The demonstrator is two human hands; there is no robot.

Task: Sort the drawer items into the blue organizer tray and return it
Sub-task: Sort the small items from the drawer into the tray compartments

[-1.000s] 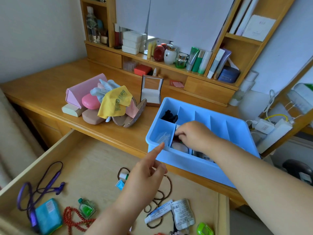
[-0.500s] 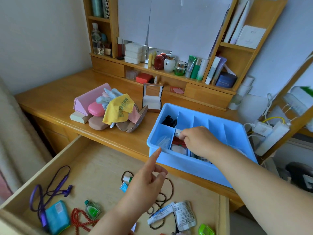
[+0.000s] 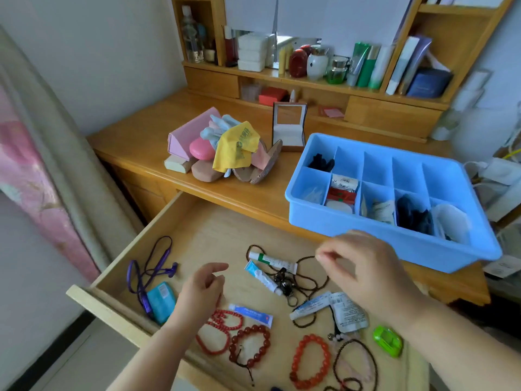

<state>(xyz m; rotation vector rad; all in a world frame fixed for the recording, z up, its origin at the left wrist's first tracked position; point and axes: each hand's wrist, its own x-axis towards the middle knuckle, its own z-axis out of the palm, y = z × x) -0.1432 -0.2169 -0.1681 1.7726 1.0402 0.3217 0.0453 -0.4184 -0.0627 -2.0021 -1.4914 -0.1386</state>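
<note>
- The wooden table (image 3: 146,142) and its open drawer (image 3: 197,221) fill the view; more of the drawer floor shows now than half a second ago, as the view has tipped down.
- The blue organizer tray (image 3: 394,249) sits on the table, beyond and to the right of both hands. The right hand (image 3: 363,266) was inside one of its front compartments a moment ago; it has since come out and now hovers over the drawer, in front of the tray.
- The right hand's fingers (image 3: 324,256) are curled loosely with thumb and fingertips close together; motion blur makes it impossible to tell whether they pinch anything.
- The left hand (image 3: 201,289) has dropped from its earlier raised, pointing pose and hangs low over the drawer with fingers relaxed and half curled, holding nothing.
- Under and between the hands lie red bead bracelets (image 3: 248,345), dark bead strings (image 3: 307,283) and several small tubes (image 3: 272,261); the left wrist partly hides one red bracelet.
- Left of the left fingers lie a purple cord (image 3: 152,266) and a teal packet (image 3: 162,301).
- Right of the right wrist sits a small green object (image 3: 387,341).
- The tray's contents are small and hard to name; the drawer's near edge is cut off by the frame.
</note>
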